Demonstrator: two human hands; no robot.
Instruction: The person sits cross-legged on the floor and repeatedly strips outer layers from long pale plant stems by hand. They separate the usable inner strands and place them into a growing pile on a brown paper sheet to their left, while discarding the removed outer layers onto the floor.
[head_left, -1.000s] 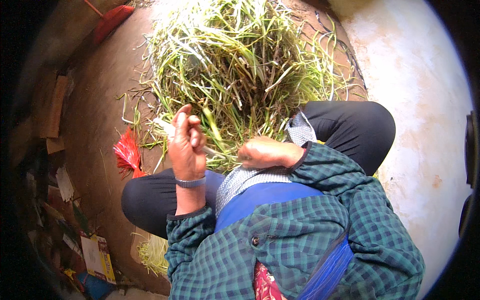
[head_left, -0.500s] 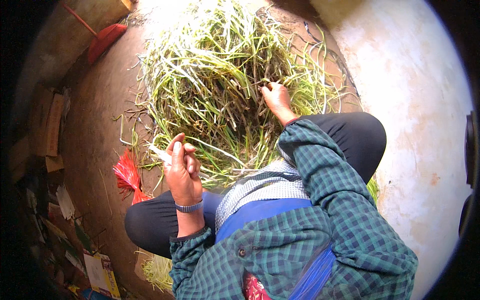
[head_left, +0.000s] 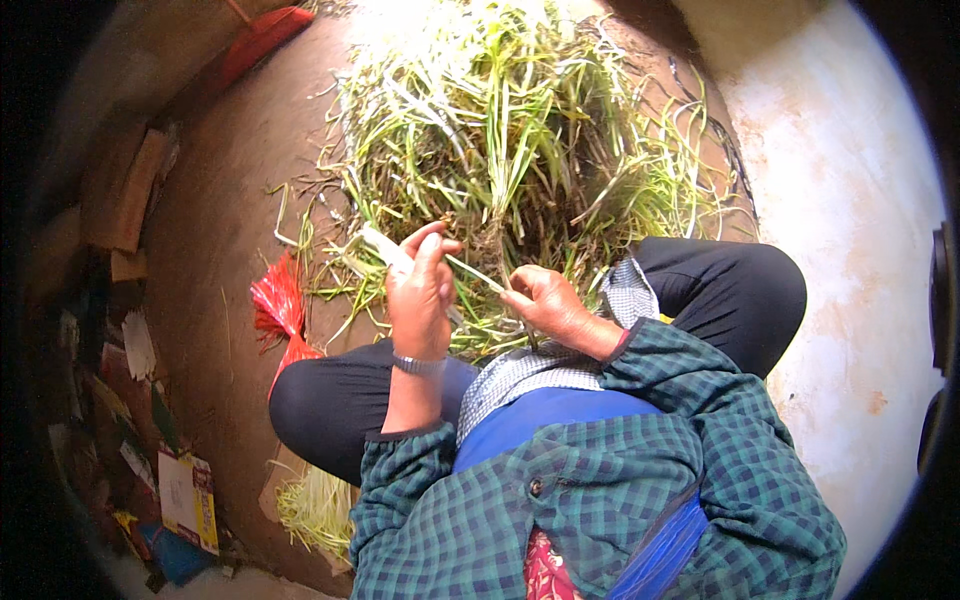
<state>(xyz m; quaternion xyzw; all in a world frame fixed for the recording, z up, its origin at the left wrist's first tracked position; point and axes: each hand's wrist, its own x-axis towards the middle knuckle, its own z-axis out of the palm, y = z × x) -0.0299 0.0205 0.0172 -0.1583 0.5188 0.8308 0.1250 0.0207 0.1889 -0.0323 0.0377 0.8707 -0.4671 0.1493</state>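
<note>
While left hand (head_left: 420,300) clasps pale stalks (head_left: 384,247), long axis points forward-left.

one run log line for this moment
left hand: holds pale stalks; right hand: pinches thin stem; front: green stalk heap; beside left knee: red strands

Floor (head_left: 225,250) gives passage leftward; a stalk heap (head_left: 500,130) blocks ahead.
</note>
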